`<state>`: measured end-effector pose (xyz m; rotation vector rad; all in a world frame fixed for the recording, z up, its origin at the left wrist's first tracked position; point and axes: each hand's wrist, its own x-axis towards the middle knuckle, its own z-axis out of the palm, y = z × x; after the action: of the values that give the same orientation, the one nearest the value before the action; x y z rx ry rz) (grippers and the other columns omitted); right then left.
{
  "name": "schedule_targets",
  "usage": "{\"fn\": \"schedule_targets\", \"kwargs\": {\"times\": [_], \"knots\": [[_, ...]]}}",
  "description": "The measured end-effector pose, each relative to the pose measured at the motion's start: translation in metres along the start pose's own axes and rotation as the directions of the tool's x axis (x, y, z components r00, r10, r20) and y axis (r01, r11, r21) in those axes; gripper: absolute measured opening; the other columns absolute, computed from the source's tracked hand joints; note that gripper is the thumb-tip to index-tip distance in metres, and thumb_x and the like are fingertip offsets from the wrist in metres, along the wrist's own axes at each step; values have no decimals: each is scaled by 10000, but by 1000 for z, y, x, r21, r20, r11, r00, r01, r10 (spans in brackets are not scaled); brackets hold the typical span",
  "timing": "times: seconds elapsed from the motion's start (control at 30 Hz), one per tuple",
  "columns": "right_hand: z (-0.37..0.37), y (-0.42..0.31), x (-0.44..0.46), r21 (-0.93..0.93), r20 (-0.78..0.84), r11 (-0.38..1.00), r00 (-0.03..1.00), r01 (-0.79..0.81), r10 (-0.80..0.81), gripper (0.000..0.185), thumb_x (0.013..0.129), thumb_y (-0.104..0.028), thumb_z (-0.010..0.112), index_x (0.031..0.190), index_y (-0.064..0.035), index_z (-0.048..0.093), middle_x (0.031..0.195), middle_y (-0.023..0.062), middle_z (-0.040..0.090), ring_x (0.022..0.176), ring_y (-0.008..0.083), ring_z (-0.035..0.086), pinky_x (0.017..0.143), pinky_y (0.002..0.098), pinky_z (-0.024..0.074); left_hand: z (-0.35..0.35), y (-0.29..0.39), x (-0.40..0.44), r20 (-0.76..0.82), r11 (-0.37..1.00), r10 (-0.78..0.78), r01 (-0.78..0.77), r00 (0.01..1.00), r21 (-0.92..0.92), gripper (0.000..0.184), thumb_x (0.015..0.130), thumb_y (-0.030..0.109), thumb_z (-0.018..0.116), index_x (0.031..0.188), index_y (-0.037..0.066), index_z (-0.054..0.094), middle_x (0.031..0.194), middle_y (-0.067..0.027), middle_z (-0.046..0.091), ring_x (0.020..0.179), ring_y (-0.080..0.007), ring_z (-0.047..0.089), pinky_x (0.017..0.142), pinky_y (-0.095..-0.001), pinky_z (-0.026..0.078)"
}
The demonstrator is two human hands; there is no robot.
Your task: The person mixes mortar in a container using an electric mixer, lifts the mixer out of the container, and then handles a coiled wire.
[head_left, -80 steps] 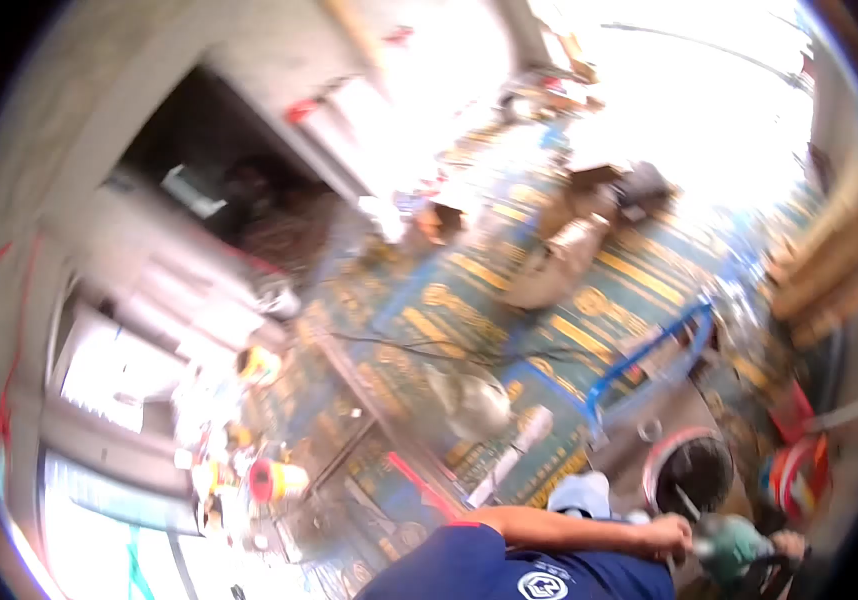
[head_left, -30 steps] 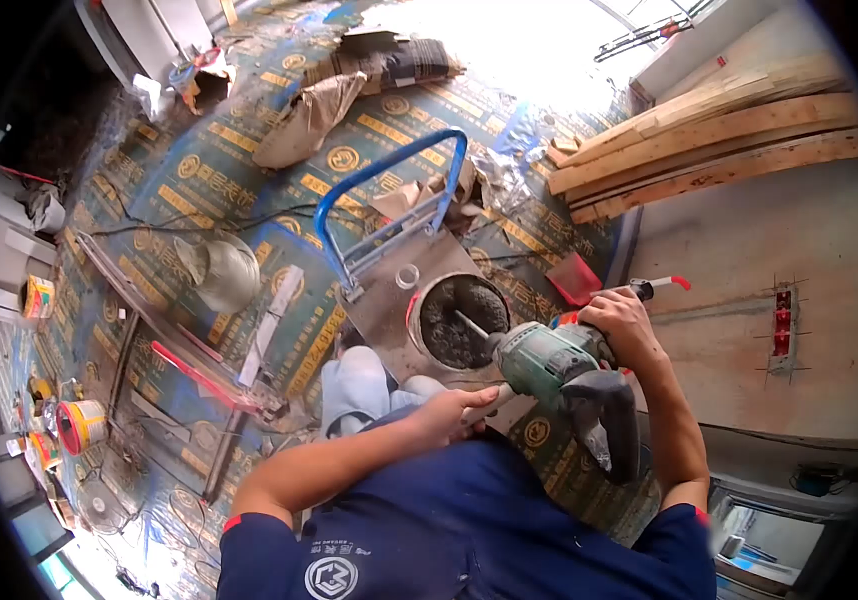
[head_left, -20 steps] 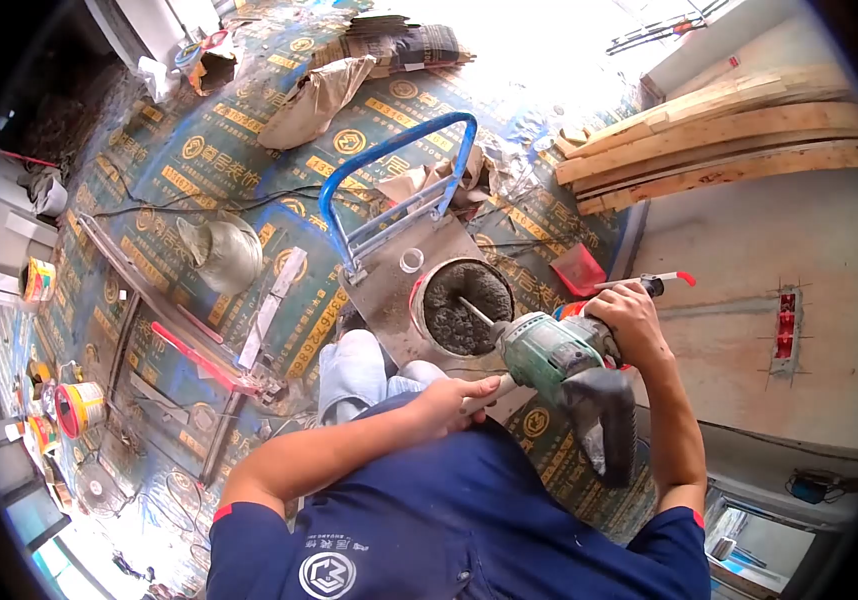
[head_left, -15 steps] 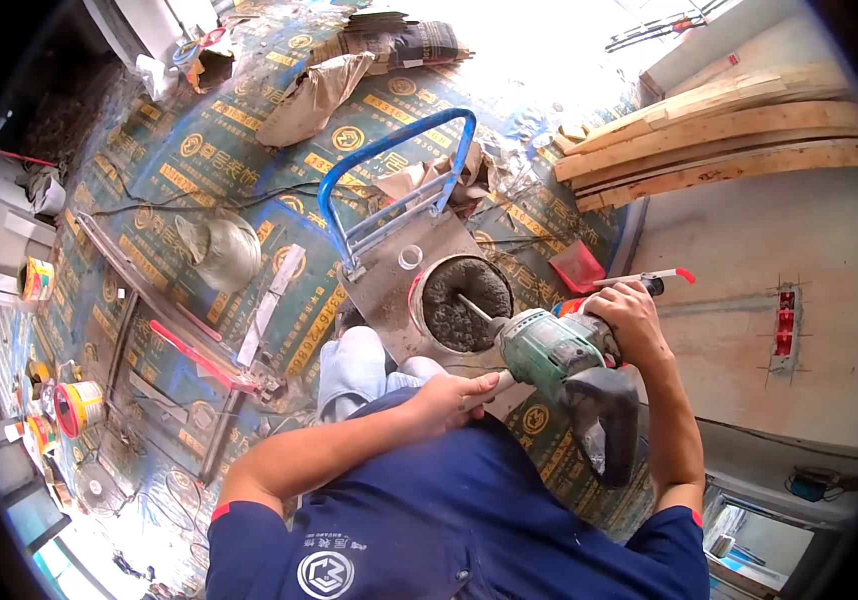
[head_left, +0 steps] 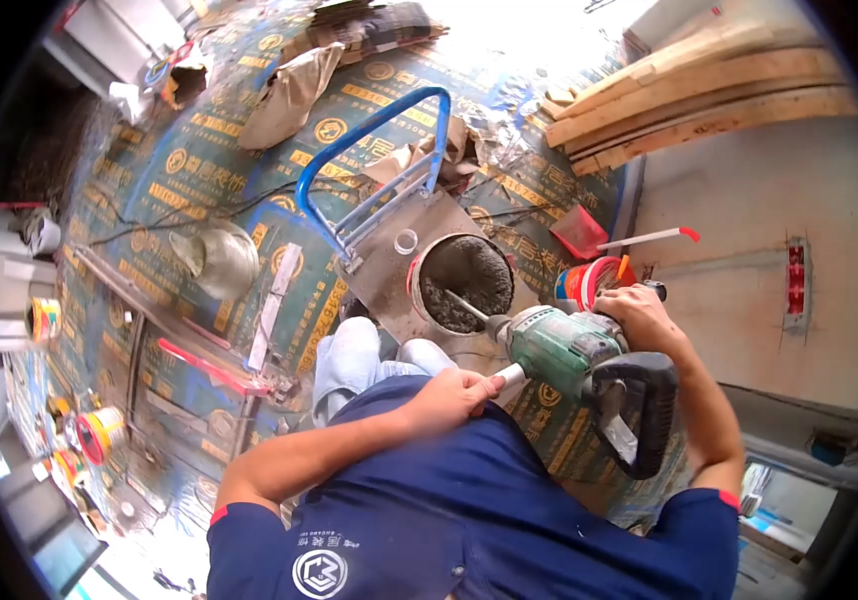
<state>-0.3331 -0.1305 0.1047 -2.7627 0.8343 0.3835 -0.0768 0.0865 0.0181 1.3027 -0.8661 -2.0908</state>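
Observation:
A green electric mixing drill (head_left: 561, 345) is held level with my waist, with its black loop handle (head_left: 639, 415) toward my right arm. My left hand (head_left: 457, 398) is closed round the pale side handle (head_left: 512, 376). My right hand (head_left: 639, 312) grips the drill's far side; part of that grip is hidden. From the chuck a thin metal rod (head_left: 469, 304) slants down into wet grey mortar (head_left: 479, 272). The mortar fills much of a bucket (head_left: 415, 290), and the rod's lower end is buried in it. Under the bucket is the flat bed of a blue-handled platform trolley (head_left: 379, 238).
A clear cup ring (head_left: 406, 241) sits on the trolley bed. To the right are a red dustpan (head_left: 581, 232), a colourful bucket (head_left: 577, 284) and stacked timber boards (head_left: 699, 105). A filled sack (head_left: 219, 258) and long metal strips (head_left: 149, 315) lie left on the printed floor covering.
The drill body has shifted slightly right and turned, showing more of its loop handle. The rod has moved within the mortar, whose surface looks different. My view has shifted a little.

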Motion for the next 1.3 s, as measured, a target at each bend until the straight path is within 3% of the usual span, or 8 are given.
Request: {"fn": "schedule_targets", "kwargs": {"times": [0.07, 0.17, 0.37, 0.53, 0.83, 1.17, 1.23, 1.3], "knots": [[-2, 8, -1, 9, 299, 1000, 954, 19, -21, 220, 644, -200, 692, 842, -117, 642, 854, 95, 672, 850, 324, 648, 733, 434, 486, 0, 0, 1, 16, 1000, 12, -13, 1000, 26, 462, 991, 438, 505, 837, 37, 674, 700, 39, 555, 641, -54, 467, 575, -255, 392], [-3, 18, 7, 30, 451, 998, 890, 62, -69, 225, 638, -181, 685, 848, -115, 636, 853, 104, 668, 845, 338, 651, 695, 446, 498, 0, -1, 4, 46, 999, -21, 19, 999, 43, 453, 1000, 419, 492, 860, 28, 674, 724, 38, 559, 667, -59, 468, 595, -264, 405], [-12, 15, 38, 1, 126, 976, 969, 216, -214, 189, 634, -147, 688, 819, -126, 658, 787, 85, 665, 823, 309, 657, 713, 434, 477, 6, 3, 3, 8, 985, 53, -54, 999, 163, 437, 931, 434, 599, 961, 7, 685, 802, -19, 638, 760, -102, 572, 691, -300, 465], [-35, 10, 101, -137, 180, 937, 939, 320, -294, 138, 639, -120, 685, 765, -116, 627, 780, 71, 659, 852, 302, 652, 752, 418, 483, 8, -1, 12, -90, 997, 20, -26, 996, -66, 391, 857, 375, 726, 934, -7, 685, 730, -21, 611, 679, -110, 544, 634, -293, 434], [-58, -4, 156, -193, 192, 867, 884, 460, -426, 98, 682, -122, 661, 758, -125, 600, 748, 64, 628, 832, 290, 642, 759, 418, 468, -8, 11, 17, -211, 996, -18, -1, 977, -89, 447, 810, 443, 769, 968, 31, 699, 719, -15, 590, 586, -99, 511, 547, -270, 396], [-65, -11, 120, -244, 163, 925, 953, 290, -256, 152, 681, -187, 685, 824, -148, 648, 796, 44, 652, 843, 266, 641, 780, 391, 448, -28, 6, 24, -172, 975, 197, -211, 965, -69, 506, 765, 438, 816, 996, 9, 680, 720, -11, 596, 577, -95, 516, 522, -271, 396], [-60, -8, 102, -240, 112, 941, 970, 237, -215, 183, 677, -194, 687, 852, -150, 661, 815, 40, 660, 855, 262, 642, 786, 393, 449, -36, 23, 14, -16, 995, 28, -26, 999, 100, 564, 847, 480, 668, 1145, 1, 630, 975, -143, 679, 910, -247, 644, 821, -375, 481], [-56, -9, 82, -213, 96, 964, 985, 162, -144, 185, 654, -157, 692, 834, -136, 650, 827, 44, 663, 885, 268, 648, 803, 385, 450, -38, 36, 9, 20, 993, -5, 2, 1000, 115, 548, 852, 470, 665, 1108, -14, 639, 957, -135, 675, 885, -228, 643, 798, -367, 484]]}}
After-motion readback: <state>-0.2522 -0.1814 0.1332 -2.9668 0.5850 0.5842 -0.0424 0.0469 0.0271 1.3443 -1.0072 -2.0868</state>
